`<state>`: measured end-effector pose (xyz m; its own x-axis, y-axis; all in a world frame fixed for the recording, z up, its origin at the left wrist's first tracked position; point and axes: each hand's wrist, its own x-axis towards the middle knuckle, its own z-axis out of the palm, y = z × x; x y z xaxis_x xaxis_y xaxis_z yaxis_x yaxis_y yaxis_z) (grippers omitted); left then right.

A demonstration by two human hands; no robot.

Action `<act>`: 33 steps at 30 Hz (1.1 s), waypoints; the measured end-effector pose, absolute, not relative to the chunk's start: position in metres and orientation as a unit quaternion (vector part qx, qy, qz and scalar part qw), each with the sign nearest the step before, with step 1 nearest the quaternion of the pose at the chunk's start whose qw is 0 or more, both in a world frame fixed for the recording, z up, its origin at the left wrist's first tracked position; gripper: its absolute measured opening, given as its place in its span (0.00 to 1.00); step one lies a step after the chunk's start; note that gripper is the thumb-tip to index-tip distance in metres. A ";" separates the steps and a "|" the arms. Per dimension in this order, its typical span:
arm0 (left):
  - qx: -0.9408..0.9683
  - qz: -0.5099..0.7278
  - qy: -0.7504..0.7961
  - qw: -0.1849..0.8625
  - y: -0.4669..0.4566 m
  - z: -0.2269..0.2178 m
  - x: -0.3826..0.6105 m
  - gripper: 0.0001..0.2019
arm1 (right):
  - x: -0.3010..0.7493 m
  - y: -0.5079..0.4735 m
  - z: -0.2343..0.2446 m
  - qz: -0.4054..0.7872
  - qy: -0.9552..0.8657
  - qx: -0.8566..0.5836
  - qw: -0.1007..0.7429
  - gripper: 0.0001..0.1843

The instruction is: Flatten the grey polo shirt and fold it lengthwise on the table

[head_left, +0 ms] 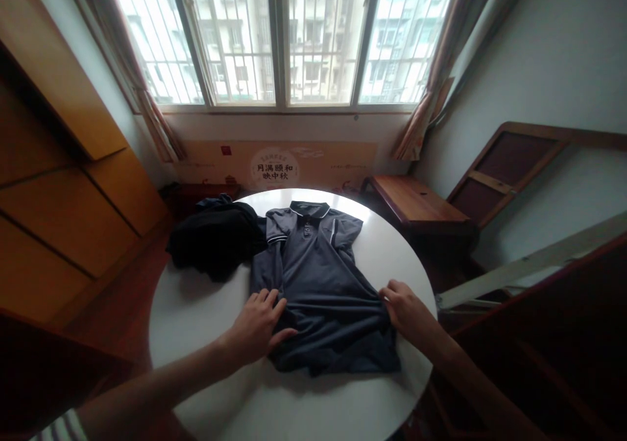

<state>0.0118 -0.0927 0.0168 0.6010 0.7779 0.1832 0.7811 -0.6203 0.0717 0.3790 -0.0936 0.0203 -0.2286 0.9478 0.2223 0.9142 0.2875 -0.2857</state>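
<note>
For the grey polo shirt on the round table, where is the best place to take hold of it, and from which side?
Probably at the two side edges around mid-length, each hand coming in from its own side. The polo shirt lies flat, collar away from the person, with sleeves folded in, so the sides are free edges. The left hand rests on the left edge; the right hand pinches the right edge.

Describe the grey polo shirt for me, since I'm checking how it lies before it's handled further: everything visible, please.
The grey polo shirt lies front up on the round white table, collar toward the window. It looks like a smooth knit, with pale trim on the dark collar and sleeve cuffs, and a short buttoned placket. Both sleeves are tucked inward. The fabric is bunched and wrinkled across the lower body. The left hand presses its left edge; the right hand pinches the right edge. A black garment lies against its left shoulder.
</note>
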 end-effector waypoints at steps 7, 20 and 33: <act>-0.888 -0.114 -0.445 -0.021 -0.010 0.062 0.044 0.20 | 0.281 -0.135 0.049 0.144 -0.919 -0.349 0.111 0.30; -0.836 -0.066 -0.538 -0.083 0.136 -0.005 0.132 0.34 | 0.227 -0.147 0.043 0.120 -0.978 -0.157 0.063 0.09; -0.817 -0.084 -0.568 -0.061 0.146 -0.014 0.141 0.31 | 0.299 0.043 0.018 0.018 -0.695 -0.717 0.048 0.32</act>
<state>0.1407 0.1460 -0.0145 0.3415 0.9374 0.0683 0.9169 -0.3482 0.1951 0.2994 0.0427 0.0177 0.0322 0.9986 0.0416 0.9951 -0.0281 -0.0946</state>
